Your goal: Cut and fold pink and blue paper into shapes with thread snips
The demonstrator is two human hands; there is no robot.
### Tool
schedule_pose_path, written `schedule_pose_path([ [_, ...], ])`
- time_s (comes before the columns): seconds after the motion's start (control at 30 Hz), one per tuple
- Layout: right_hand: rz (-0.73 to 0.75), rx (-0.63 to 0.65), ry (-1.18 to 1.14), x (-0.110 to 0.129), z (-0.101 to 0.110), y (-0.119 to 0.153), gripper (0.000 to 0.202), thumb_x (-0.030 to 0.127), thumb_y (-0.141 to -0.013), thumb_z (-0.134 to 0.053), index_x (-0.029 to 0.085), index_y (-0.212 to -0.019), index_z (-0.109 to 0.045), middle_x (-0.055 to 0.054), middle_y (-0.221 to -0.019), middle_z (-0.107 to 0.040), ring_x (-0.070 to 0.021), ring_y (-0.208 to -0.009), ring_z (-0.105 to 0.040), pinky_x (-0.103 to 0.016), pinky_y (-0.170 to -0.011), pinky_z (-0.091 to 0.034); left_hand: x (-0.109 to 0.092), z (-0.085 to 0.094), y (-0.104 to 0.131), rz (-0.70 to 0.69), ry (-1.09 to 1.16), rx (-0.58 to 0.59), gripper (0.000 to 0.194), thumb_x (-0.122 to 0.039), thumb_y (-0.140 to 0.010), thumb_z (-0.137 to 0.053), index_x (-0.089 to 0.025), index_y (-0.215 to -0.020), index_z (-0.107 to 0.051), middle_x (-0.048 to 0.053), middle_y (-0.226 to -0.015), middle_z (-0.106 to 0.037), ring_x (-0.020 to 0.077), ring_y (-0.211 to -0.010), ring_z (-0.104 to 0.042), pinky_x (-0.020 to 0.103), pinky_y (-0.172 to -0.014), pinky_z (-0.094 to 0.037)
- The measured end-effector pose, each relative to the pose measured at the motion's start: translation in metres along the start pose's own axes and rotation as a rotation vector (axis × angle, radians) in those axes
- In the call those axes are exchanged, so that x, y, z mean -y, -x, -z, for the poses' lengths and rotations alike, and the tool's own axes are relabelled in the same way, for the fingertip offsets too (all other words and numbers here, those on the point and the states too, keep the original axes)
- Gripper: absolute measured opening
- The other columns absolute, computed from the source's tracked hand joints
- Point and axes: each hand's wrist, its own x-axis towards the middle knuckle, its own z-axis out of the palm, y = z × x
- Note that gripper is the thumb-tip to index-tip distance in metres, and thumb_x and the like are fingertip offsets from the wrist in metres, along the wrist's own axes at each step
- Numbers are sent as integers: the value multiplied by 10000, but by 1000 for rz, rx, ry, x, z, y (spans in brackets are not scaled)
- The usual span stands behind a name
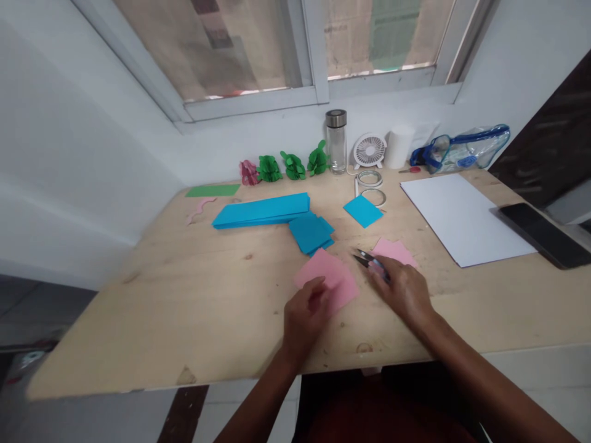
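My left hand [307, 317] is curled with its fingertips pinched at the near edge of pink paper pieces [335, 277], which partly overlap. The fingers hide exactly where the grip lies. In my right hand [406, 289] is a small pair of thread snips [364, 258], blades pointing left toward the pink paper. Another pink paper piece [397, 251] lies just beyond my right hand, partly covered by it. Close to the pink pieces sits a pile of blue paper squares [309, 232]. A single blue square [364, 210] lies farther back to the right.
Long blue strips [263, 210], a green strip [212, 191] and wavy pink scraps [201, 209] lie left. Paper flowers [293, 166], a glass bottle [337, 144], a fan [369, 151] and tape rolls [373, 197] stand behind. White sheets [466, 221] and a phone [545, 234] lie right.
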Motion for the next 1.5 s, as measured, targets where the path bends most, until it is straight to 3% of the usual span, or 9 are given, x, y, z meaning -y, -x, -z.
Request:
schedule_pose_path([
  [0.1, -122, -23, -6, -18, 13, 7, 394, 456, -884, -434, 217, -1075, -682, -72, -841, -745, -227, -667, -679, -299, -547, -441, -4, 6, -5, -70, -39, 50, 269, -315, -868, -484, -191, -1079, -595, 63, -921, -687, 181, -882, -646, 325, -824, -520],
  [0.17, -183, -30, -9, -28, 21, 12, 401, 460, -877, -432, 212, -1061, -689, -80, -873, -745, -241, -691, -682, -306, -552, -448, -8, 11, -14, -98, -186, 81, 262, -278, -861, -481, -191, -1081, -594, 78, -947, -672, 205, -935, -616, 357, -868, -486],
  [0.3, -249, -12, -50, -40, 31, 21, 413, 475, -864, -448, 207, -1062, -692, -85, -857, -742, -250, -702, -680, -308, -548, -451, -19, 20, -42, -33, -625, 343, 335, -269, -741, -626, -193, -1066, -601, 113, -1085, -622, 293, -1050, -536, 435, -896, -427],
  [0.43, -275, 3, -122, -42, 29, 28, 446, 502, -853, -457, 197, -1088, -682, -95, -857, -742, -256, -707, -682, -318, -553, -463, -29, 23, -59, 40, -747, 509, 340, -329, -707, -677, -188, -1008, -604, 109, -1091, -609, 307, -1061, -533, 423, -857, -429],
  [0.67, -327, 33, -168, -44, 20, 35, 465, 522, -848, -457, 195, -1098, -672, -85, -858, -742, -277, -758, -688, -348, -609, -487, -37, 22, -66, 87, -760, 562, 279, -344, -685, -688, -204, -907, -593, 88, -1033, -638, 289, -1012, -569, 398, -831, -430],
  [0.9, -297, -30, -156, -43, 18, 37, 458, 519, -844, -446, 191, -1055, -687, -82, -805, -739, -254, -689, -681, -324, -563, -482, -35, 20, -69, 122, -756, 570, 258, -349, -668, -681, -216, -863, -579, 58, -944, -667, 262, -918, -617, 356, -760, -443],
  [1.07, -327, -19, -145, -44, 17, 37, 462, 516, -837, -457, 189, -1073, -681, -81, -817, -740, -261, -719, -686, -325, -581, -487, -29, 18, -67, 128, -741, 550, 265, -346, -664, -678, -218, -872, -574, 45, -913, -672, 242, -882, -626, 318, -718, -445],
  [1.33, -356, -14, -193, -44, 22, 34, 451, 505, -815, -482, 188, -1059, -693, -68, -757, -730, -235, -654, -663, -299, -549, -463, -22, 15, -64, 118, -704, 500, 284, -354, -664, -681, -210, -880, -567, 75, -988, -647, 276, -976, -592, 355, -774, -445],
  [1.5, -414, 21, -324, -50, 25, 25, 450, 510, -803, -509, 200, -1076, -688, -30, -684, -697, -193, -591, -623, -274, -531, -440, -27, 14, -61, 154, -656, 498, 357, -268, -682, -655, -222, -1011, -525, 50, -983, -668, 257, -951, -620, 349, -783, -441],
])
